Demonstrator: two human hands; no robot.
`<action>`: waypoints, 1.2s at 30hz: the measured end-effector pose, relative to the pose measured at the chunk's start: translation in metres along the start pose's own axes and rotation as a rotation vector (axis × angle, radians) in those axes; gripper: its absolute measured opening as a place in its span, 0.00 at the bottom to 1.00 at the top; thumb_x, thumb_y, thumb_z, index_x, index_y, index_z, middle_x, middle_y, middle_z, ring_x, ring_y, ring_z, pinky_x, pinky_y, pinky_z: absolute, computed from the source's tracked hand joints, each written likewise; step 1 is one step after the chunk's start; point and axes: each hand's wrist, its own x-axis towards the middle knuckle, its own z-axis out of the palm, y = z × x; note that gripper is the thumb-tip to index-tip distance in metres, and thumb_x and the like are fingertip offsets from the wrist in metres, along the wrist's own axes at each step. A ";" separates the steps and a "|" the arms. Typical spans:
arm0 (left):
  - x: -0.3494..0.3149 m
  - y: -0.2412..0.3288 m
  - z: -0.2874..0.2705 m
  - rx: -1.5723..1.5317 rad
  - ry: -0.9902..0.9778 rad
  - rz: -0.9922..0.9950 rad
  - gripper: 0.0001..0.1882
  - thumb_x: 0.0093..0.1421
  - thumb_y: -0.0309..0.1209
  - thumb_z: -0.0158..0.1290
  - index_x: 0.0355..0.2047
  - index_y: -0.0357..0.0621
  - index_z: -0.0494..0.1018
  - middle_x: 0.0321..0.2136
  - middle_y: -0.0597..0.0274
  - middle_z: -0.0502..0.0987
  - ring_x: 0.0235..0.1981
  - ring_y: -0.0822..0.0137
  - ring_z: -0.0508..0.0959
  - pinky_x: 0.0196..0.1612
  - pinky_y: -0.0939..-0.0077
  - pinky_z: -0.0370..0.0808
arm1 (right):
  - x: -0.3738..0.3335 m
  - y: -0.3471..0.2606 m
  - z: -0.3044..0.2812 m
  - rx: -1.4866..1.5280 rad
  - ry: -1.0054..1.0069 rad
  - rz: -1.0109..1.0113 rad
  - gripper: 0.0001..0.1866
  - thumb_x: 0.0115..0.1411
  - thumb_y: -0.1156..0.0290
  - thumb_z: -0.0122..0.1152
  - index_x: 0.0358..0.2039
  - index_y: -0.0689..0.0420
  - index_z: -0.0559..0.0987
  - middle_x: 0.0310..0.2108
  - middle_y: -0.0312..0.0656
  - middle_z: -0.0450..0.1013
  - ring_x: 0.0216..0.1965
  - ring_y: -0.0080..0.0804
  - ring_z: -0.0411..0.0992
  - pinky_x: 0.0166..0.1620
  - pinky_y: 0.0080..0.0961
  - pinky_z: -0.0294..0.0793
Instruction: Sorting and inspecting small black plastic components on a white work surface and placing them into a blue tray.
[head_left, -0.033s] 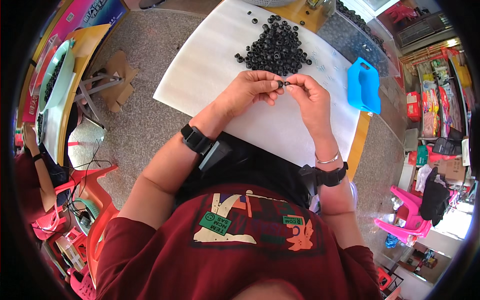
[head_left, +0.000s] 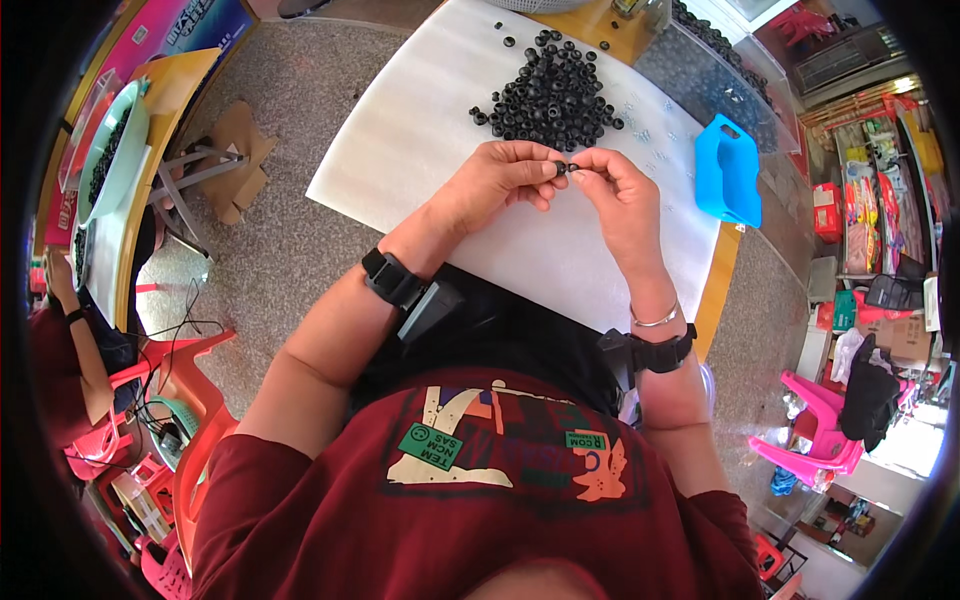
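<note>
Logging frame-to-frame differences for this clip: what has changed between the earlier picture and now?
Nothing visibly changed. The left hand and right hand hold the same small black ring between their fingertips, above the white sheet, and the pile of black rings and blue container lie as before.

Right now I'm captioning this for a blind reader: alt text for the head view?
Left hand and right hand pinch a small black ring between them above a white sheet, near a pile of black rings and a blue scoop.

Nothing has shifted: both hands' fingers (head_left: 548,170) still pinch the small black ring (head_left: 562,168).
</note>
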 end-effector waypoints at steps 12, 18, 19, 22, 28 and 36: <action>-0.002 0.002 0.003 0.071 0.023 -0.022 0.11 0.63 0.27 0.51 0.43 0.34 0.74 0.32 0.61 0.78 0.29 0.74 0.77 0.36 0.78 0.76 | -0.003 -0.010 0.006 -0.322 0.003 -0.237 0.06 0.56 0.81 0.57 0.35 0.61 0.77 0.31 0.43 0.74 0.32 0.33 0.75 0.35 0.27 0.75; 0.001 0.000 0.002 0.135 0.012 -0.001 0.12 0.64 0.26 0.50 0.46 0.32 0.73 0.34 0.60 0.78 0.32 0.72 0.77 0.39 0.77 0.76 | 0.001 -0.005 0.006 -0.385 0.024 -0.383 0.06 0.54 0.80 0.58 0.34 0.61 0.76 0.32 0.44 0.73 0.34 0.41 0.72 0.37 0.33 0.73; 0.003 -0.001 0.001 0.145 -0.001 0.011 0.13 0.64 0.26 0.49 0.47 0.32 0.72 0.35 0.59 0.78 0.33 0.71 0.78 0.40 0.77 0.77 | 0.002 -0.004 0.006 -0.393 0.011 -0.394 0.06 0.53 0.80 0.58 0.33 0.61 0.76 0.32 0.44 0.73 0.34 0.41 0.72 0.37 0.34 0.73; -0.001 -0.006 0.003 0.138 0.019 0.006 0.14 0.65 0.27 0.48 0.48 0.29 0.71 0.37 0.56 0.78 0.35 0.68 0.79 0.43 0.75 0.77 | -0.001 0.001 0.008 -0.390 -0.002 -0.424 0.05 0.53 0.78 0.59 0.32 0.59 0.76 0.30 0.42 0.72 0.35 0.41 0.70 0.39 0.35 0.71; -0.004 0.002 0.005 0.161 -0.055 -0.028 0.16 0.65 0.30 0.50 0.48 0.28 0.71 0.35 0.55 0.79 0.33 0.68 0.80 0.41 0.75 0.78 | -0.007 -0.004 0.006 -0.324 0.028 -0.357 0.05 0.52 0.78 0.60 0.31 0.58 0.76 0.30 0.40 0.70 0.34 0.40 0.69 0.39 0.34 0.70; -0.007 0.007 0.005 0.151 -0.109 -0.049 0.16 0.64 0.29 0.50 0.48 0.30 0.73 0.32 0.60 0.78 0.30 0.72 0.77 0.35 0.78 0.76 | -0.012 0.000 0.008 -0.288 0.007 -0.354 0.08 0.51 0.78 0.61 0.34 0.57 0.76 0.28 0.39 0.69 0.34 0.40 0.68 0.39 0.34 0.69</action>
